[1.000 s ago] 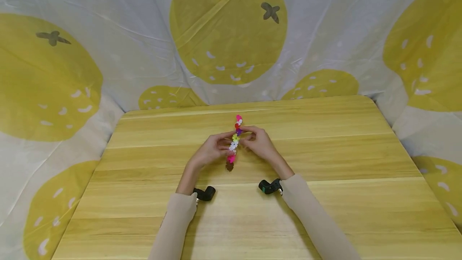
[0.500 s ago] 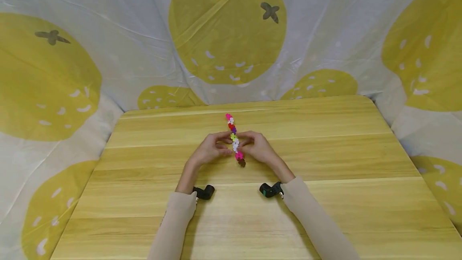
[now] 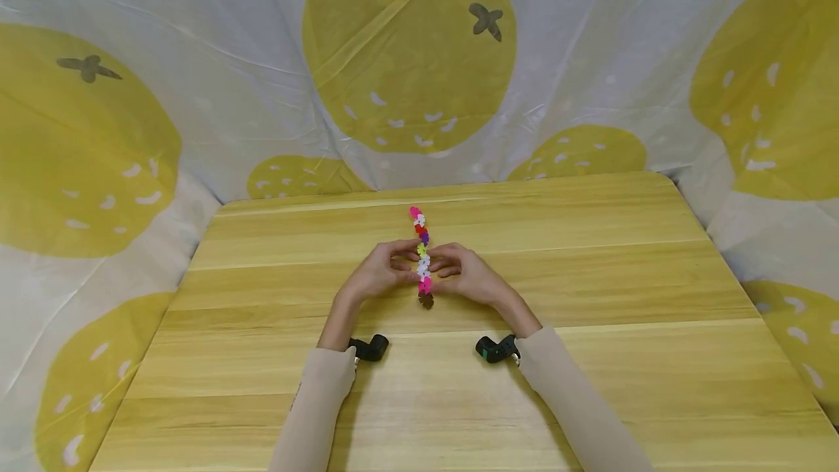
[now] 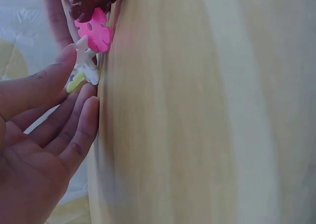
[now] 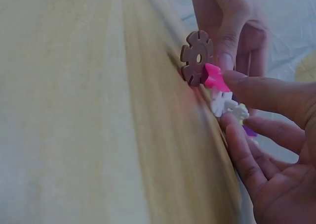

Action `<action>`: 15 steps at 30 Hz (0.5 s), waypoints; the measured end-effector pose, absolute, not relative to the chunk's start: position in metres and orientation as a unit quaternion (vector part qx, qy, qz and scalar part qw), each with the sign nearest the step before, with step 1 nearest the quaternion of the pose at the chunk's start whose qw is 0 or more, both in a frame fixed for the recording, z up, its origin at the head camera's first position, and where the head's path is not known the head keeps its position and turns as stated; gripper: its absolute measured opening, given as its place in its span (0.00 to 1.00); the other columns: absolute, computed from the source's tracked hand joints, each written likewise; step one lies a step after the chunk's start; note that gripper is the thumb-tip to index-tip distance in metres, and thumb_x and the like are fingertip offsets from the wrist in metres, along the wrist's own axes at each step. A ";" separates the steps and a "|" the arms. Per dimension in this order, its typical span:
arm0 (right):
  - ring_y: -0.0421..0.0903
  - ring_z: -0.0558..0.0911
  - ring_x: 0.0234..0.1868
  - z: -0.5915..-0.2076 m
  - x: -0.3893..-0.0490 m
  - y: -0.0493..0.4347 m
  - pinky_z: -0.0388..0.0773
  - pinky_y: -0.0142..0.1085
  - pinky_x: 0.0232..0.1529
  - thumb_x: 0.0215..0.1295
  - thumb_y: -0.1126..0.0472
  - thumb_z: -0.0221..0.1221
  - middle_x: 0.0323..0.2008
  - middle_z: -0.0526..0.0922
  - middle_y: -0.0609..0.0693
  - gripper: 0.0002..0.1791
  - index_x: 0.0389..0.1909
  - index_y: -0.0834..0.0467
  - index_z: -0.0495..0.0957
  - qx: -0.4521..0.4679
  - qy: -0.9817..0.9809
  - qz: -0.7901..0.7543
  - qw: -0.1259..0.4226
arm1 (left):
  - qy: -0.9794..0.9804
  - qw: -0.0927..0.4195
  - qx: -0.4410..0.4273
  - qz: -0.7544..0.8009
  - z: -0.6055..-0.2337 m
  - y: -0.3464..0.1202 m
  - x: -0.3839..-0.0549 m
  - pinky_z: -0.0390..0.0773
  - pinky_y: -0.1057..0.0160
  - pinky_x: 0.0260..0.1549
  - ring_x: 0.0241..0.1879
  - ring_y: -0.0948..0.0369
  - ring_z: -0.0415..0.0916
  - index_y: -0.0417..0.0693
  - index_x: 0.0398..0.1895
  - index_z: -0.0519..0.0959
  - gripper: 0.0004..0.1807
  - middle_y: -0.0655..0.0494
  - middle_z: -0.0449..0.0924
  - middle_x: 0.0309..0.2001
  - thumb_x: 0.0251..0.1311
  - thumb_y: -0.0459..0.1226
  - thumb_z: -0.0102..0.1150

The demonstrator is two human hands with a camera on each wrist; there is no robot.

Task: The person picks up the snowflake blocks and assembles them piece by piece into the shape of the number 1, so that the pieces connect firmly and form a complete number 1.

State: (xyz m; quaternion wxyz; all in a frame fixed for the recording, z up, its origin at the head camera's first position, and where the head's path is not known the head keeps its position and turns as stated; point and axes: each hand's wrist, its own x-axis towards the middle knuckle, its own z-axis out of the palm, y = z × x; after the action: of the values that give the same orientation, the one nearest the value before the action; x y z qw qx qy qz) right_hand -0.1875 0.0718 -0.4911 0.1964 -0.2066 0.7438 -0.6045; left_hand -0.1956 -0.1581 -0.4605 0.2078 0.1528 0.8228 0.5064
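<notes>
A chain of slotted snowflake discs (image 3: 423, 262) stands between both hands, running away from the person over the table. From far to near its discs are pink, white, red, purple, yellow, white, pink and brown. My left hand (image 3: 380, 268) holds it from the left, thumb by the white discs (image 4: 85, 56) and fingers near the yellow one (image 4: 75, 82). From the other side my right hand (image 3: 473, 277) pinches it, thumb at the near pink disc (image 5: 215, 78), fingers bent below the white ones. The brown disc (image 5: 189, 56) sticks out at the near end, its round hole and notches showing.
A wooden table (image 3: 590, 384) spreads beneath the hands. Behind it and at its sides hangs a pale cloth (image 3: 577, 35) with yellow fruit shapes. Black wrist cameras (image 3: 371, 348) jut inward from both beige sleeves (image 3: 583, 406).
The chain's far end has swung left. Its near end went right, then back slightly left. The right hand has shifted a little nearer the person, its thumb now by the near pink disc.
</notes>
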 end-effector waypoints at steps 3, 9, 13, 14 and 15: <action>0.56 0.80 0.61 -0.491 -0.186 0.071 0.79 0.43 0.64 0.62 0.69 0.71 0.62 0.74 0.61 0.37 0.71 0.66 0.70 -0.201 0.749 -0.603 0.190 | 0.824 0.214 0.157 0.501 -0.459 -0.159 -0.196 0.84 0.55 0.54 0.57 0.44 0.81 0.37 0.76 0.67 0.36 0.36 0.79 0.60 0.64 0.23 0.64; 0.55 0.80 0.60 -0.491 -0.181 0.069 0.79 0.44 0.65 0.60 0.68 0.73 0.61 0.74 0.61 0.37 0.70 0.66 0.71 -0.201 0.763 -0.589 0.175 | 0.824 0.223 0.155 0.498 -0.458 -0.159 -0.196 0.82 0.54 0.59 0.60 0.44 0.79 0.37 0.76 0.66 0.36 0.36 0.78 0.61 0.64 0.22 0.64; 0.57 0.80 0.59 -0.490 -0.179 0.068 0.79 0.46 0.64 0.61 0.67 0.73 0.60 0.74 0.63 0.36 0.69 0.68 0.71 -0.212 0.770 -0.580 0.158 | 0.823 0.224 0.153 0.500 -0.457 -0.159 -0.194 0.82 0.53 0.60 0.60 0.44 0.79 0.38 0.76 0.67 0.37 0.36 0.78 0.62 0.64 0.24 0.65; 0.57 0.80 0.59 -0.490 -0.178 0.068 0.79 0.46 0.64 0.61 0.67 0.73 0.60 0.74 0.64 0.36 0.69 0.69 0.72 -0.214 0.772 -0.578 0.154 | 0.822 0.223 0.153 0.500 -0.457 -0.159 -0.194 0.82 0.53 0.59 0.60 0.44 0.79 0.38 0.76 0.67 0.36 0.36 0.78 0.62 0.64 0.24 0.66; 0.57 0.80 0.59 -0.490 -0.178 0.067 0.79 0.46 0.64 0.61 0.66 0.73 0.60 0.74 0.63 0.36 0.69 0.69 0.72 -0.215 0.774 -0.576 0.153 | 0.823 0.222 0.153 0.500 -0.457 -0.159 -0.193 0.82 0.53 0.59 0.60 0.44 0.79 0.38 0.76 0.67 0.36 0.36 0.78 0.62 0.64 0.25 0.66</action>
State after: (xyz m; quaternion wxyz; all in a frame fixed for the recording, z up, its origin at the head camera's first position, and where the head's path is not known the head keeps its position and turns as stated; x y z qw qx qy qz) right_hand -0.1780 0.0675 -0.4899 0.1526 -0.2145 0.7741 -0.5758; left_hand -0.1932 -0.1586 -0.4565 0.2224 0.1531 0.8226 0.5005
